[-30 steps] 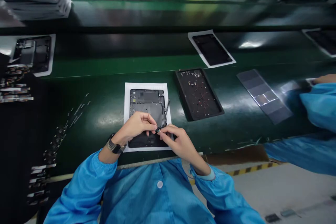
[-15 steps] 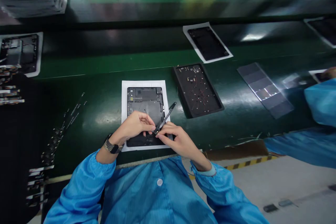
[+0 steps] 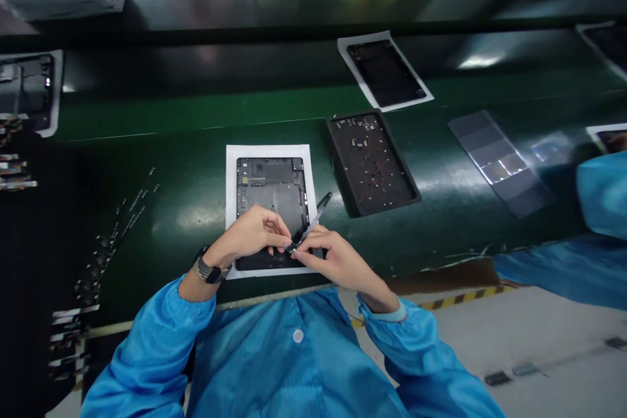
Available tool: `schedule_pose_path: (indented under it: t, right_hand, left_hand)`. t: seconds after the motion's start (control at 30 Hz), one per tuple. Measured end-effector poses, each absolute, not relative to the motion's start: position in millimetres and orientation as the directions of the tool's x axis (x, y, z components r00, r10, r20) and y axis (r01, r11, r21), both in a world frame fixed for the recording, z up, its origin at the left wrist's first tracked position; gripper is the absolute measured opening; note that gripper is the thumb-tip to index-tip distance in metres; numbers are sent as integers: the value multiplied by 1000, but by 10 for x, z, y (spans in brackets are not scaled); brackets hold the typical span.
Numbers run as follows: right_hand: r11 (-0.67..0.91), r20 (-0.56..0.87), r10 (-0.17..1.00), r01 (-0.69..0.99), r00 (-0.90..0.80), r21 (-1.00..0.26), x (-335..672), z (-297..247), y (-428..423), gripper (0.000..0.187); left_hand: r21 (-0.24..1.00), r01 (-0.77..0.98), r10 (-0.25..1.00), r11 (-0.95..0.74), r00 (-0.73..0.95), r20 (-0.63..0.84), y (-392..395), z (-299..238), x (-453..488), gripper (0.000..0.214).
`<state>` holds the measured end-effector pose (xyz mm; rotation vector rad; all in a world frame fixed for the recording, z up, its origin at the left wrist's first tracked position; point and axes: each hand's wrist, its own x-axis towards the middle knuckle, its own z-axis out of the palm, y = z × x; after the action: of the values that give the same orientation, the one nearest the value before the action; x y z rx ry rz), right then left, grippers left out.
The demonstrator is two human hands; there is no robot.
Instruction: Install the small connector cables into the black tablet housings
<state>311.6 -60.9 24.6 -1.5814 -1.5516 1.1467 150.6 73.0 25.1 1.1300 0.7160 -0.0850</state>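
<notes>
Over the lower part of a tablet back housing [image 3: 274, 192], my left hand [image 3: 255, 233] and my right hand [image 3: 333, 255] meet fingertip to fingertip. Both pinch a small circuit board [image 3: 290, 247]. A dark flat ribbon cable [image 3: 316, 214] rises from it to the upper right, past my right fingers. A thin wire stands up by my left fingers; its far end is hidden. The housing lies on a white foam sheet [image 3: 267, 151], and my hands cover part of it.
Right of the housing lies a black tray [image 3: 375, 163] of small wired parts. Beyond it is another tablet housing [image 3: 386, 72]. Several cable strips [image 3: 100, 261] lie at left. A clear plastic sheet [image 3: 499, 163] and a co-worker's blue sleeve [image 3: 605, 192] are at right.
The view has shifted slightly, so the bench things sit a little higher. My hands keep their pinch on the small board, with the fingers barely moved.
</notes>
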Motion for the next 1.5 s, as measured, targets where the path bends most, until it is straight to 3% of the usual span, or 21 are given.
schedule_pose_path:
  t: [0.53, 0.87, 1.17, 1.5]
  right_hand:
    - [-128, -181, 979, 419, -89, -899, 3129, 250, -620, 21]
    - [-150, -160, 987, 456, 16, -877, 3071, 190, -672, 29]
    - [-115, -98, 993, 396, 62, -911, 3068, 103, -705, 33]
    - [-98, -82, 995, 394, 57, -914, 3076, 72, -711, 31]
  left_hand:
    - [832, 379, 295, 405, 808, -511, 732, 189, 1493, 9]
    - [831, 394, 363, 392, 764, -533, 685, 181, 1498, 11]
    - [801, 374, 300, 468, 785, -542, 699, 168, 1495, 13]
    - [787, 413, 321, 458, 749, -580, 671, 206, 1536, 11]
